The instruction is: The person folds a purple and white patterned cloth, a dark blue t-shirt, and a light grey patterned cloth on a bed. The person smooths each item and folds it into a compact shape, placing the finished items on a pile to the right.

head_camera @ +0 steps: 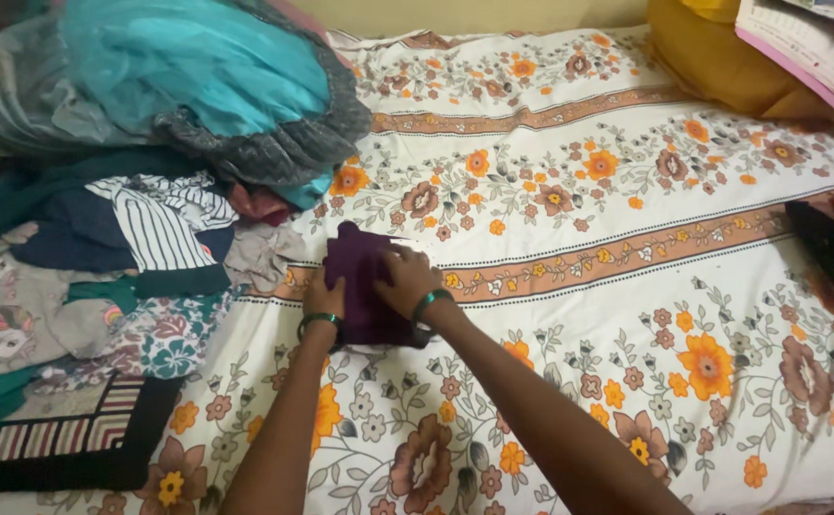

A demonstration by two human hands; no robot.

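Purple garment (364, 286) lay on the flowered bedsheet (627, 315), left of centre and near the middle in depth. It was already folded down to a small, thick rectangle; my judgement is that the folding of this piece was nearly complete, with only pressing flat or a last tuck left. To the left, a heap of clothes (140, 238) remained loose and unsorted: a striped top, printed fabrics, dark pieces, with a teal and grey bundle (207, 86) at the far left. That heap looked mostly unfolded, so the bulk of the work seemed outstanding.

Left hand (323, 300) rested on the near left edge of the garment, fingers curled over the edge; whether it pinched cloth could not be told. Right hand (406, 279) lay palm down on the right half, fingers spread flat, pressing and not grasping. Both forearms reached in from the near edge, converging on the garment; a green bangle sat on each wrist.

Far right: yellow cushion (722, 67) and papers (808, 48).
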